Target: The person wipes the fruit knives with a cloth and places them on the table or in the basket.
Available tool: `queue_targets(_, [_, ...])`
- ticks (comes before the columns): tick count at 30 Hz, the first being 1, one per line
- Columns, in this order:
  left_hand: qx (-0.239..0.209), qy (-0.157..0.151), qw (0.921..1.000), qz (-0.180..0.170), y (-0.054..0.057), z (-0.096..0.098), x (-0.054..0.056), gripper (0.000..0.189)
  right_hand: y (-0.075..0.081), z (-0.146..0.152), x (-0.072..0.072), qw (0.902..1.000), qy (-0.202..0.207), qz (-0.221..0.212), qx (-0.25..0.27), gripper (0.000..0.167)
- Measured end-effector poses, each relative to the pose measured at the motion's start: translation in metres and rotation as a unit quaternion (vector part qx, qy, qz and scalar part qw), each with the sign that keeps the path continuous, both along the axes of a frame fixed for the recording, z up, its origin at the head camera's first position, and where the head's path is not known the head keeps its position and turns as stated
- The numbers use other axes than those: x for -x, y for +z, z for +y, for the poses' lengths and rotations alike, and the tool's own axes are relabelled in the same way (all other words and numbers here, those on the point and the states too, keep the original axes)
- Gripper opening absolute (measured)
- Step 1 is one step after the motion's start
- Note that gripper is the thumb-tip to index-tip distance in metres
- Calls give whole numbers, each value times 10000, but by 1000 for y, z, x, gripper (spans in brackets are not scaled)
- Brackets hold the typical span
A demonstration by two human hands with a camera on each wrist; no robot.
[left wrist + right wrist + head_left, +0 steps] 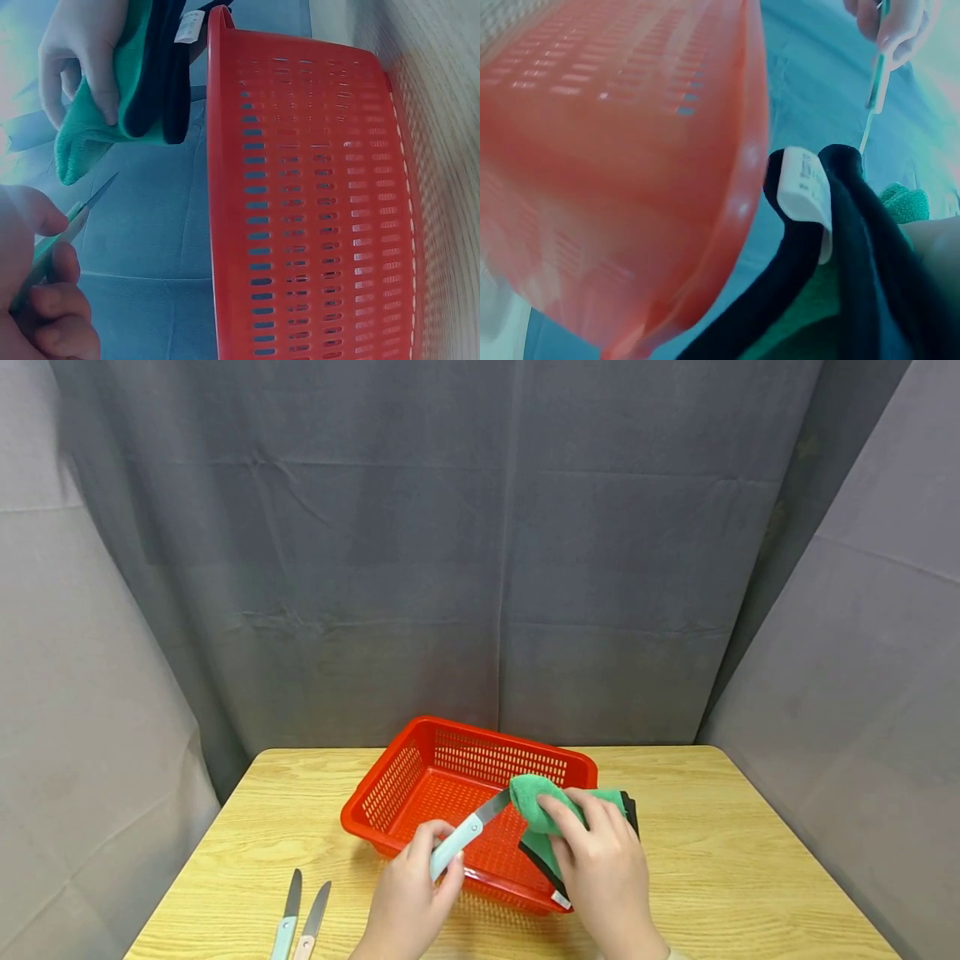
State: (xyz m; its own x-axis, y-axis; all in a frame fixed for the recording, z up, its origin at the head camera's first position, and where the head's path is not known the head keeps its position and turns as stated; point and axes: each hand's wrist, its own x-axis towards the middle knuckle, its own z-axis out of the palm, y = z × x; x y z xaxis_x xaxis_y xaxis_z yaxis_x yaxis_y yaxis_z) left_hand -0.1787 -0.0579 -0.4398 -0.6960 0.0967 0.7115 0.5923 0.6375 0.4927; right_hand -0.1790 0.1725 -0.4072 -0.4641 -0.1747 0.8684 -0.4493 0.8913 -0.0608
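Note:
My left hand grips the pale mint handle of a knife, its blade slanting up to the right over a red basket. A green cloth with black edging is held in my right hand, fingers bent over its folded part. In the head view the blade's tip meets the cloth's edge; in the left wrist view the blade shows bare below the cloth. Whether they touch I cannot tell. A white label hangs from the cloth's edging in the right wrist view.
Left of the basket, on the wooden table, lie a second mint-handled knife and a pink-handled knife, blades pointing away. A grey curtain stands behind the table, with pale cloth walls at both sides.

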Motion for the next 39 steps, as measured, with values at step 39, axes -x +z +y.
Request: queue_targets(39, [59, 62, 9999, 80, -3, 2, 2, 35, -3, -14, -7, 9975, 603, -164, -339, 59])
